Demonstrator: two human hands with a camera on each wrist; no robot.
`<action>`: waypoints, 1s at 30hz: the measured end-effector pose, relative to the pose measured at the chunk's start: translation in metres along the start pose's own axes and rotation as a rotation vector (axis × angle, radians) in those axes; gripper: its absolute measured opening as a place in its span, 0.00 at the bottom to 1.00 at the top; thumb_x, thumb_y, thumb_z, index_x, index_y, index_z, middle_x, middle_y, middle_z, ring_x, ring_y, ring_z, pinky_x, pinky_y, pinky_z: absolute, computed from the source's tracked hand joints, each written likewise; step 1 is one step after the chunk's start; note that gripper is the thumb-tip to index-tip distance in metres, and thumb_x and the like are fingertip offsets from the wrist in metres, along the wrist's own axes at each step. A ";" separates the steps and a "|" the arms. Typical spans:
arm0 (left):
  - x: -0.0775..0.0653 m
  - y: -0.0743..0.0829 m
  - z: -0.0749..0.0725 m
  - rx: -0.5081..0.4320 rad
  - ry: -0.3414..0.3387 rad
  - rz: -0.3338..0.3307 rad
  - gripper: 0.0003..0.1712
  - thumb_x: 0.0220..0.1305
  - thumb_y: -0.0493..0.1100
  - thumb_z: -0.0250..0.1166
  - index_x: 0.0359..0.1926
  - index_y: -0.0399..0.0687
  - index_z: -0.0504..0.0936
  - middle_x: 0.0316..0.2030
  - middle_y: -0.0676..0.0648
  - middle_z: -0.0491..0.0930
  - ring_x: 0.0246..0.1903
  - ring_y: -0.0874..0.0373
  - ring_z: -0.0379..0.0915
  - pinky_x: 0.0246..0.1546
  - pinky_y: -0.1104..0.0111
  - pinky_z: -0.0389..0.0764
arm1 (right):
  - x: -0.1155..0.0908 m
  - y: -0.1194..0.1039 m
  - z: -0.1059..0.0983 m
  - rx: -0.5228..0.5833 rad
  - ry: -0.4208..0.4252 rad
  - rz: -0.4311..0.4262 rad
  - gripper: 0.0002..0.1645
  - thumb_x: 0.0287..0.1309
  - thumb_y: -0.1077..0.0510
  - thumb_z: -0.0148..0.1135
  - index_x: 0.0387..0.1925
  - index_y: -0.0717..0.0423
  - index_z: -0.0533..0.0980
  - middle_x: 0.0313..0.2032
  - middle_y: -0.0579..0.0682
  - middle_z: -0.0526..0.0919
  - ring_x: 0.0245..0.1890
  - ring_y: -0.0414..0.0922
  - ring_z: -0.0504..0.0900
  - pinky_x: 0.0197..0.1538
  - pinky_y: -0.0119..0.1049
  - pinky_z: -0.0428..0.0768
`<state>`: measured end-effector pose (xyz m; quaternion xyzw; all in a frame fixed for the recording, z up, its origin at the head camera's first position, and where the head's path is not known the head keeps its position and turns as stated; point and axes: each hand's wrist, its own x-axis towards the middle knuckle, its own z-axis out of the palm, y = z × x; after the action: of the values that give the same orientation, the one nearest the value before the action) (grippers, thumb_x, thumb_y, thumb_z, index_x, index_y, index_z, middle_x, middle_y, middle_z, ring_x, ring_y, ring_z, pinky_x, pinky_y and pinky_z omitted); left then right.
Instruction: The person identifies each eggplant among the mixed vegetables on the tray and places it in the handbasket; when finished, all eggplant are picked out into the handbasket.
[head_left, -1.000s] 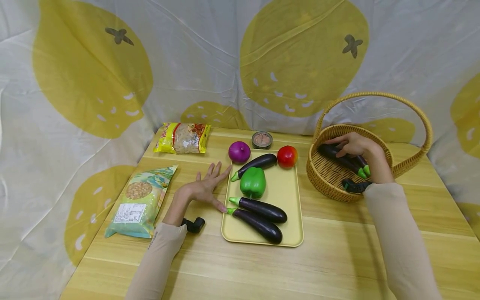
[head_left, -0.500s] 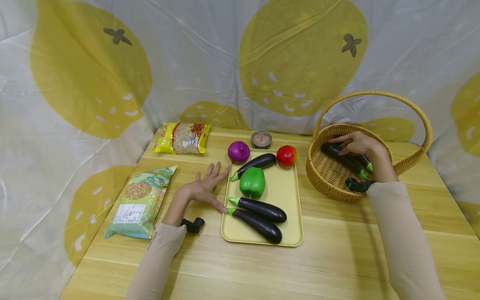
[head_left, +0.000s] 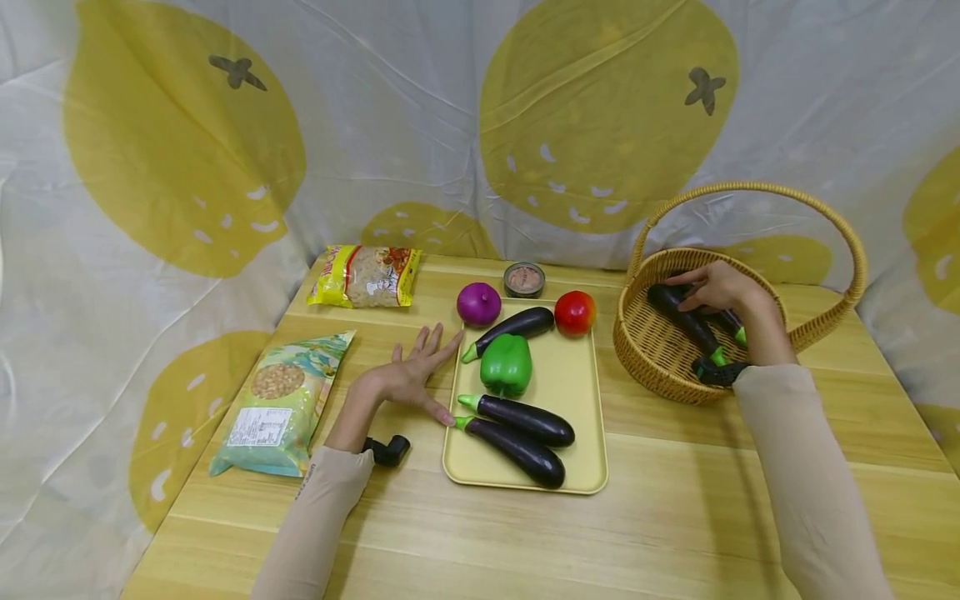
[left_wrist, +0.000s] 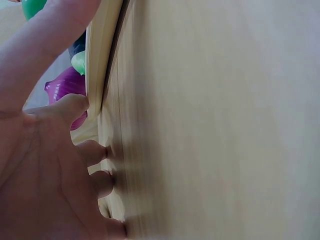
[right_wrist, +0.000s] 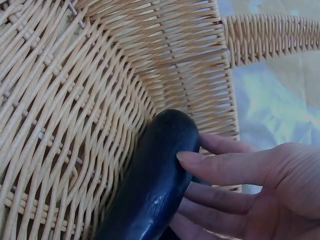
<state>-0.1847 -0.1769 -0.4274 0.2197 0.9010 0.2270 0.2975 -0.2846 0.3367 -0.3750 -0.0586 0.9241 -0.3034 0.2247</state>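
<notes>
Inside the wicker basket [head_left: 648, 362], my right hand [head_left: 723, 292] holds an eggplant [head_left: 686, 317] near its rounded end. In the right wrist view the thumb lies on the eggplant [right_wrist: 155, 180] and the other fingers reach along its far side. A second eggplant [head_left: 726, 323] lies beside it, partly hidden under the hand. My left hand [head_left: 408, 379] is spread at the left edge of the yellow tray [head_left: 577, 392], thumb at the green stem of the nearest eggplant [head_left: 517, 454]. In the left wrist view its fingertips rest on the table beside the tray rim [left_wrist: 102, 50].
The tray also bears a green bell pepper [head_left: 506, 365] and two more eggplants. A purple onion [head_left: 478, 304] and a red fruit [head_left: 575, 314] sit at its far corners. Behind stands a round tin [head_left: 523, 281]. Two food bags [head_left: 367, 277] lie left. The basket's tall handle [head_left: 750, 187] arches overhead.
The eggplant under my right hand has shifted slightly right within the basket and turned, its stem end pointing more toward me. The right hand moved a little right with it. The left hand stayed still.
</notes>
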 end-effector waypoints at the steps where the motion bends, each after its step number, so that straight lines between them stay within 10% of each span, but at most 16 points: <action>1: 0.000 0.000 0.000 0.001 0.000 -0.001 0.82 0.47 0.60 0.83 0.84 0.60 0.29 0.80 0.37 0.15 0.79 0.40 0.05 0.73 0.31 0.17 | 0.000 0.000 0.000 0.013 0.001 0.003 0.35 0.65 0.63 0.69 0.71 0.64 0.69 0.62 0.76 0.77 0.45 0.49 0.87 0.46 0.47 0.88; 7: 0.000 0.001 0.000 0.000 0.002 0.003 0.82 0.46 0.61 0.83 0.84 0.60 0.29 0.80 0.37 0.15 0.79 0.39 0.06 0.73 0.31 0.17 | -0.002 0.003 0.000 0.046 -0.005 0.005 0.35 0.65 0.65 0.68 0.72 0.64 0.68 0.65 0.79 0.71 0.63 0.69 0.77 0.49 0.48 0.88; 16: -0.001 0.000 0.000 -0.006 0.013 0.009 0.82 0.46 0.61 0.83 0.84 0.60 0.29 0.80 0.36 0.15 0.80 0.38 0.07 0.73 0.30 0.18 | -0.002 0.001 -0.001 -0.028 -0.003 -0.053 0.34 0.64 0.66 0.68 0.70 0.65 0.71 0.63 0.81 0.73 0.60 0.69 0.78 0.48 0.48 0.88; 23: -0.001 -0.001 0.002 -0.003 0.008 0.005 0.82 0.46 0.61 0.83 0.84 0.60 0.29 0.81 0.36 0.15 0.80 0.38 0.07 0.73 0.31 0.18 | -0.002 0.003 0.002 0.039 -0.019 -0.031 0.34 0.64 0.64 0.70 0.70 0.62 0.71 0.54 0.73 0.80 0.31 0.39 0.79 0.40 0.38 0.86; 30: 0.000 -0.002 0.002 0.011 0.012 0.009 0.81 0.46 0.61 0.83 0.84 0.59 0.30 0.81 0.36 0.16 0.80 0.38 0.08 0.73 0.30 0.19 | -0.003 0.005 0.004 0.062 0.010 -0.025 0.34 0.62 0.66 0.71 0.68 0.65 0.72 0.51 0.71 0.82 0.26 0.38 0.78 0.35 0.36 0.84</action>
<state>-0.1839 -0.1776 -0.4299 0.2242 0.9029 0.2247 0.2900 -0.2797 0.3397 -0.3795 -0.0617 0.9146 -0.3350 0.2179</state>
